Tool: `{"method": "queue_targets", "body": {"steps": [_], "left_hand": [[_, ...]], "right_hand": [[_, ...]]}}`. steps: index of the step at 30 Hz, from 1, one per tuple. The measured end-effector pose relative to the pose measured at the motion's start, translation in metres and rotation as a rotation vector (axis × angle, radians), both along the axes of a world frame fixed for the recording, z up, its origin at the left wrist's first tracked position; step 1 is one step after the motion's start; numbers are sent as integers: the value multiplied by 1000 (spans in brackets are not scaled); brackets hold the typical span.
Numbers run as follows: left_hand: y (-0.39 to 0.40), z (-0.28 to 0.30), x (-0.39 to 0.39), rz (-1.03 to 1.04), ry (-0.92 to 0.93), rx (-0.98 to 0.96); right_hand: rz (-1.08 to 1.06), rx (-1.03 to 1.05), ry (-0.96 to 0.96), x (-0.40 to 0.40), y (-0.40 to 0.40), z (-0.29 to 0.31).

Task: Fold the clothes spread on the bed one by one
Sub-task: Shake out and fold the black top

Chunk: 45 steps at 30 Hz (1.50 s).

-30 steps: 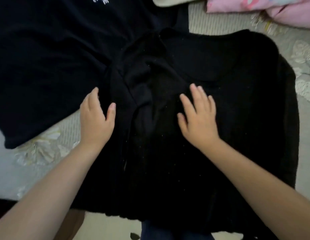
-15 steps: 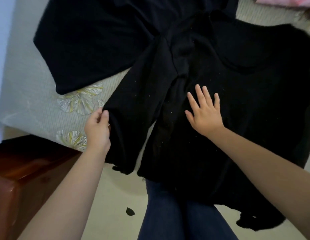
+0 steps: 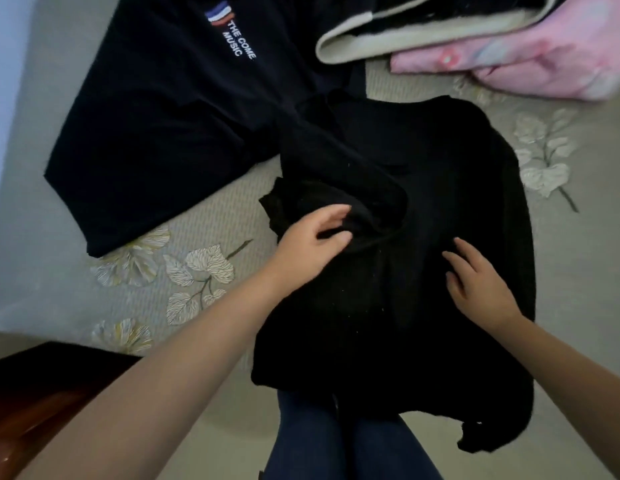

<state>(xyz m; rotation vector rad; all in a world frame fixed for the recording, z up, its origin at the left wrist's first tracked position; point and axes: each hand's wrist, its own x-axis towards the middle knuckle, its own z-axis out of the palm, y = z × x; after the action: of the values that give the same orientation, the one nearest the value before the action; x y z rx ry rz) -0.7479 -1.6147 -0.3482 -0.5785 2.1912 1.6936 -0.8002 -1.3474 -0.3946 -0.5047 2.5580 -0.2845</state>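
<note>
A black knit sweater (image 3: 422,188) lies on the bed in front of me, its hem hanging over the bed's near edge. Its left sleeve (image 3: 336,206) is folded across the body in a bunched roll. My left hand (image 3: 313,237) pinches that sleeve between thumb and fingers. To the right, my right hand (image 3: 474,282) rests flat on the sweater's body, fingers spread, holding nothing.
A black T-shirt (image 3: 170,109) with white lettering lies spread at the upper left, touching the sweater. Folded cream (image 3: 415,32) and pink (image 3: 543,60) clothes are stacked at the top right. The grey floral bedsheet (image 3: 184,268) shows at left; a dark wooden bed frame (image 3: 35,400) sits at lower left.
My left hand lifted the sweater's left sleeve from the bed's edge and carried it right, onto the body. My right hand slid right and down on the sweater.
</note>
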Motion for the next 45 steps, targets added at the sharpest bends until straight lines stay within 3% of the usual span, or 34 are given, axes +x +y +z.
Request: {"method": "queue_targets", "body": {"steps": [3, 4, 5, 7, 9, 11, 13, 15, 17, 18, 20, 21, 23, 25, 28, 31, 33, 37, 39, 41, 45], "left_hand": [[-22, -33, 14, 238, -235, -444], [-27, -43, 14, 344, -357, -424], [-29, -49, 10, 481, -454, -282], [-27, -54, 2, 692, -473, 20], [-20, -53, -7, 713, -347, -100], [-6, -44, -15, 672, -141, -229], [16, -32, -23, 578, 24, -48], [42, -19, -27, 316, -52, 343], [55, -11, -29, -216, -258, 624], [57, -13, -29, -378, -325, 700], [49, -19, -30, -276, -334, 704], [43, -22, -30, -100, -302, 615], [27, -34, -26, 75, -157, 137], [8, -53, -16, -165, -86, -444], [-11, -74, 0, -470, -96, -844], [-15, -80, 2, -363, -52, -972], [-18, -80, -3, -277, 7, -1007], [-30, -74, -10, -329, 113, -968], [-34, -71, -11, -385, 152, -926], [-43, -67, -14, -382, 71, -937], [-81, -52, 1, -368, 10, -1053]], "right_hand": [[-92, -3, -60, 24, 15, -10], [-115, -14, -79, 31, 14, -13], [-115, -19, -93, 38, 12, -16], [-80, -6, -92, 46, 5, -23], [-84, 50, -106, 48, -2, -26], [-119, 56, -109, 48, -5, -28], [-194, -29, -123, 41, -4, -26], [-318, -133, -228, 30, 0, -17], [-571, -282, -373, 18, 6, -5], [-744, -340, -400, 12, 10, 0], [-1077, -462, -398, 3, 16, 10], [-1185, -585, -408, 0, 19, 12], [-1289, -807, -450, -6, 22, 13], [-1360, -887, -425, -10, 22, 8], [-1529, -927, -324, -14, 23, 4], [-1797, -1113, -320, -20, 35, 7], [-1810, -1097, -327, -25, 48, 9], [-1367, -636, -425, -34, 50, 15], [-1175, -401, -379, -38, 47, 13], [-1005, -217, -292, -41, 42, 12], [-773, -229, -30, -50, 23, 19]]}}
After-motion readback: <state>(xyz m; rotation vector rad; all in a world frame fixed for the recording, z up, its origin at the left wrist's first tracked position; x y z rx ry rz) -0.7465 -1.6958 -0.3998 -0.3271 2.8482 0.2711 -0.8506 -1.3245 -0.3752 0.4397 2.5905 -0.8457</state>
